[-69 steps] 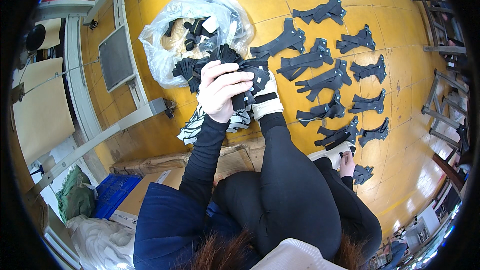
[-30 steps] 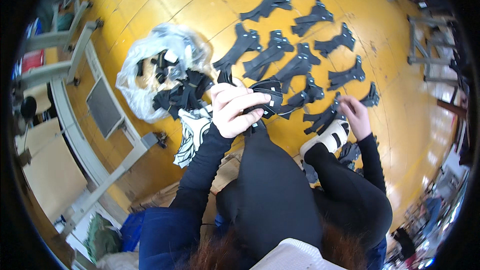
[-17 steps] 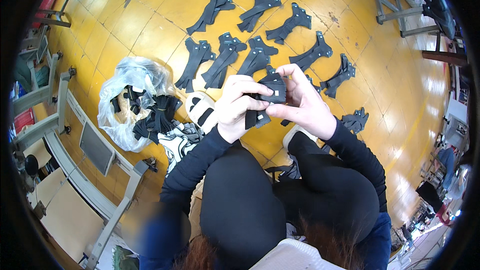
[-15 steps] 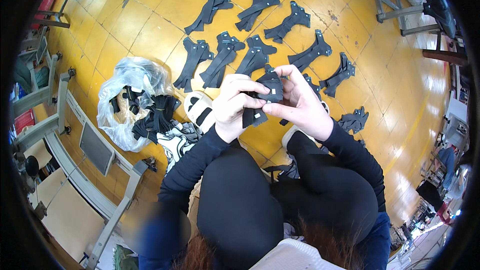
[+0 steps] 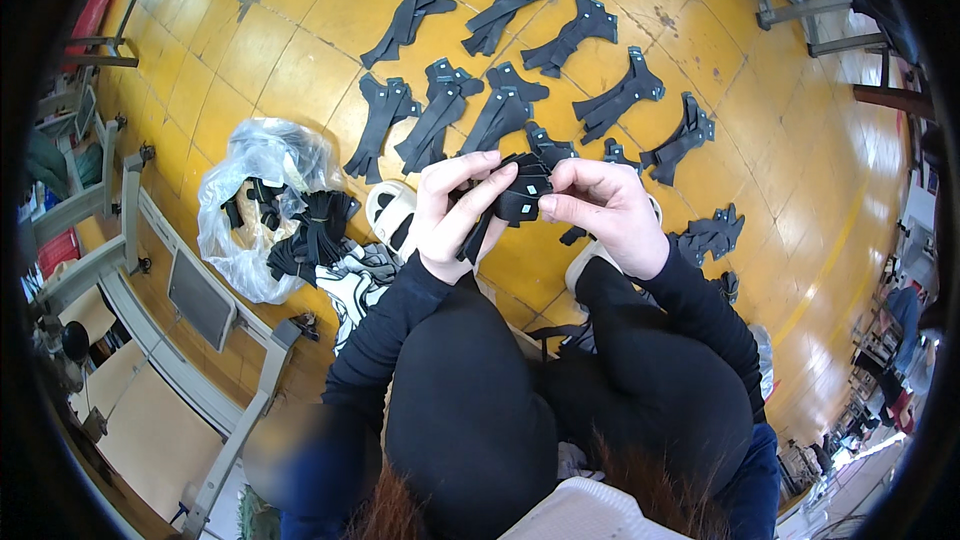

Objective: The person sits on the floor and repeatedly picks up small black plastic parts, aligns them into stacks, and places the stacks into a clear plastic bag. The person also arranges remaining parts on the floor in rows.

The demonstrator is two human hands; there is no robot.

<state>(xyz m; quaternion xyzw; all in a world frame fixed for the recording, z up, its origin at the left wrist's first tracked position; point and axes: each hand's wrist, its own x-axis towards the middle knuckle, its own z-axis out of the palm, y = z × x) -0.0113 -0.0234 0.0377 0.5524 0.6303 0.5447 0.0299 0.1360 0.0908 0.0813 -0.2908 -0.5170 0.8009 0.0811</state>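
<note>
My left hand (image 5: 452,212) is closed around a small stack of black fabric strips (image 5: 522,192) with little pale tags near their ends. Thumb and fingertips of my right hand (image 5: 616,215) pinch the right edge of that same stack. Both hands are above my knees, close together. On the floor just beyond them, similar black strips (image 5: 380,120) lie in several crossed bundles, most with pale tags toward one end. My fingers partly cover the held strips, so how many there are cannot be made out.
A clear plastic bag (image 5: 228,250) holding black pieces stands at the left, with loose black strips (image 5: 318,230) and a black-and-white patterned cloth (image 5: 352,285) beside it. A light sandal (image 5: 388,208) is near my left hand. Grey metal frames (image 5: 225,440) line the left; another frame (image 5: 790,12) is at the far right.
The held strips have turned and spread, so their tags show more plainly. My left hand has shifted slightly left, and my right fingertips have moved down along the stack's edge.
</note>
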